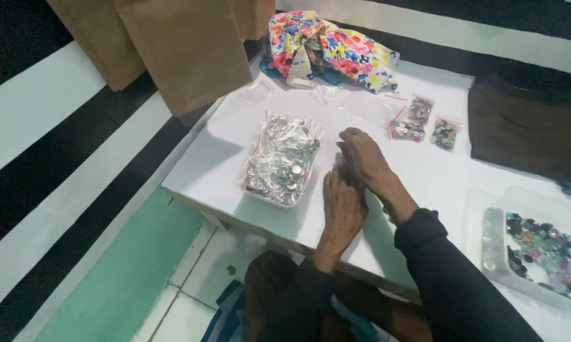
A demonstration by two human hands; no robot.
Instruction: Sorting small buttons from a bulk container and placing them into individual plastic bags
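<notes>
Both hands, left [343,206] and right [361,155], lie flat and empty at three o'clock of the light, slippery, crinkly bag of buttons [281,158], best pinched at its rim.

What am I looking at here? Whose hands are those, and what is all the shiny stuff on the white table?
This one picture comes from a camera worn on a person's head, so you look down just as they do. No machine here: the two hands are that person's own, in dark sleeves. The left hand and right hand rest close together on the white table; whether they pinch something small I cannot tell. Beside the left hand sits a tray of little clear bags filled with shiny round pieces. Farther back lie three small bags of the same kind and a flowery cloth. At the right stands a clear tub of coloured pieces.
</notes>
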